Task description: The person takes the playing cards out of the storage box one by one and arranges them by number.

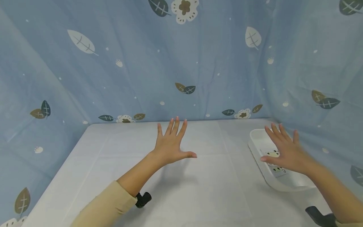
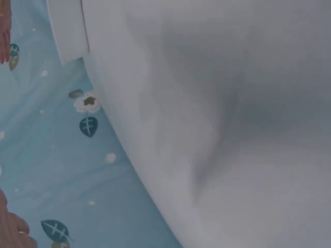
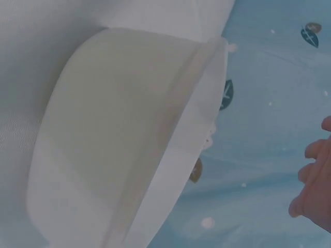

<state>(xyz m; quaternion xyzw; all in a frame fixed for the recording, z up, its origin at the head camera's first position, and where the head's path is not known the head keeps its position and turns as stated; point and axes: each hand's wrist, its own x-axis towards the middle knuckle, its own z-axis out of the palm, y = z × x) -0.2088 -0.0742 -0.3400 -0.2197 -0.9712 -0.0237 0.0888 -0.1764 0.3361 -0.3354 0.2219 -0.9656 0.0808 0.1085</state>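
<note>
My left hand (image 1: 169, 149) is held over the white table, fingers spread and thumb out, with nothing in it. Its shadow falls on the cloth below. On the right, my right hand (image 1: 292, 154) hovers with spread fingers above a white tray (image 1: 256, 134), overlapping it in the head view. Inside the tray lie playing cards (image 1: 279, 171), partly hidden by that hand. In the right wrist view the tray's outer wall (image 3: 114, 113) shows large, with the right hand (image 3: 316, 188) at the right edge. The left hand's fingers (image 2: 14, 227) show at the left wrist view's lower left corner.
A white cloth covers the table (image 1: 210, 189). Blue curtains (image 1: 136, 63) with leaves and flowers stand behind it and at both sides. A black wrist mount (image 1: 143, 199) sits at the left sleeve, another black mount (image 1: 320, 217) at the right.
</note>
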